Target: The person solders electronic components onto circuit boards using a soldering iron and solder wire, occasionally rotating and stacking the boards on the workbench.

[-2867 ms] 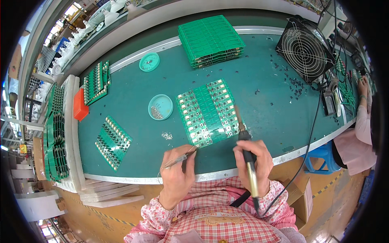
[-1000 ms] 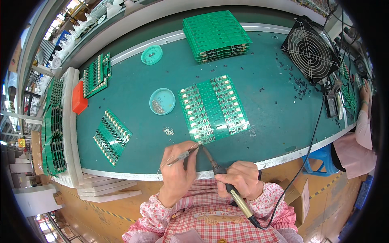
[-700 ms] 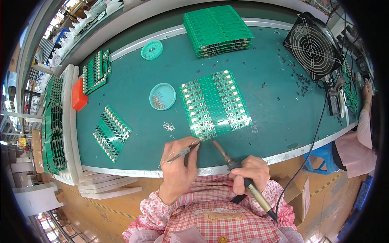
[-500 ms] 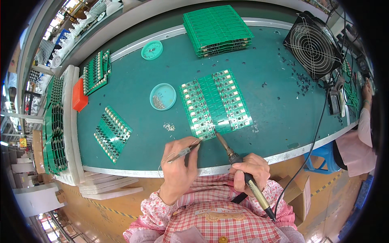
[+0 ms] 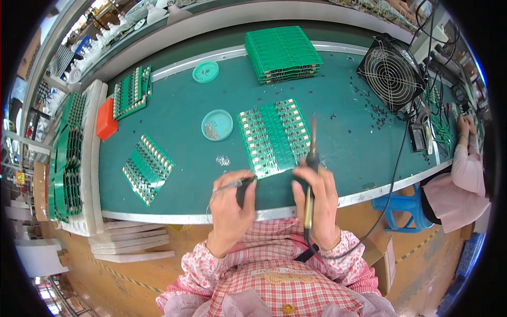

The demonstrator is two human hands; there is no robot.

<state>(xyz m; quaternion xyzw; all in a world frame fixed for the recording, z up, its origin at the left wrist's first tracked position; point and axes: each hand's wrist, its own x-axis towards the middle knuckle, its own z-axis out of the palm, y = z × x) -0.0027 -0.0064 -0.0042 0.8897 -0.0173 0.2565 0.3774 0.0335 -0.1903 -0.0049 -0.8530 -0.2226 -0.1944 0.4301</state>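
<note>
A green circuit board panel (image 5: 280, 132) with rows of small parts lies flat in front of me. My left hand (image 5: 229, 211) is closed around slim grey tweezers (image 5: 231, 184), its fingertips at the board's near left corner. Whether they touch the board I cannot tell. My right hand (image 5: 321, 206) holds a soldering iron (image 5: 312, 158) with a black and gold handle, its tip pointing away from me beside the board's right edge. The right index finger reaches the near right corner of the board, and the thumb stands apart, slightly blurred.
A tall stack of green boards (image 5: 284, 53) stands behind. Left of the panel are a teal dish of small parts (image 5: 217, 125), loose bits (image 5: 223, 160), another board (image 5: 148, 169) and a red box (image 5: 106, 119). A black fan (image 5: 391, 74) stands right; the iron's cord (image 5: 391, 198) trails rightward.
The iron's tip has lifted off the board's near edge and swung up and right. My right hand has moved forward to the board's near right corner. The whole view has shifted slightly.
</note>
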